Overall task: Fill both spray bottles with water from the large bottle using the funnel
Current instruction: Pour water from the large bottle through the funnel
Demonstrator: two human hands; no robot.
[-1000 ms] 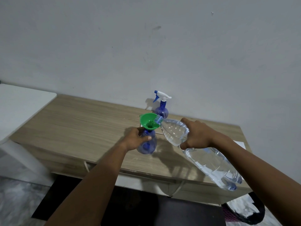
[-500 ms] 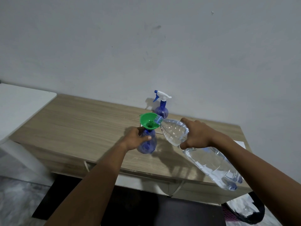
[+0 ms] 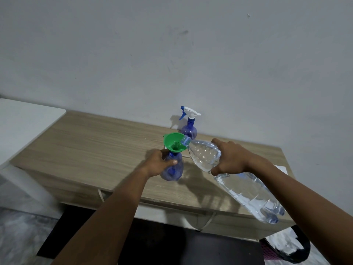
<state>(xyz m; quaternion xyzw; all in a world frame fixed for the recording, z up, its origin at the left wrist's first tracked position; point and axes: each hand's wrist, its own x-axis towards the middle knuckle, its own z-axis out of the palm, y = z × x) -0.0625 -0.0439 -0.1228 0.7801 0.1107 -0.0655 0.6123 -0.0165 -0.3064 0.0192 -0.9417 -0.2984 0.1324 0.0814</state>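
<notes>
Step in hand, as I read it: pouring into the near spray bottle (image 3: 172, 170). It stands on the counter (image 3: 95, 146) towards the front edge, head off, with the green funnel (image 3: 174, 142) seated in its neck.

Left hand (image 3: 159, 163) wraps the bottle's body, fingers (image 3: 172, 162) curled round it. Right hand (image 3: 232, 157) grips the large bottle (image 3: 246, 192) at the shoulder, fingers over the top and thumb under. The bottle is tipped, mouth at the funnel's rim, base hanging out past the counter's front edge.

I can't tell if water is running, and can't read the fill level through the blue plastic.

To do it well, my take:
- get the mouth over the bowl, not riding on the rim
- tilt slowly, since a narrow spout backs up fast
- thin-walled bottle will likely glug, so no squeezing
- left hand pins bottle and funnel against the push
- stop short of the neck

Count:
- spray bottles: 2. One under the funnel, and a second spray bottle (image 3: 189, 129) behind it by the wall, trigger head on.
- funnel: 1
- large bottle: 1
- hands: 2, both occupied
</notes>
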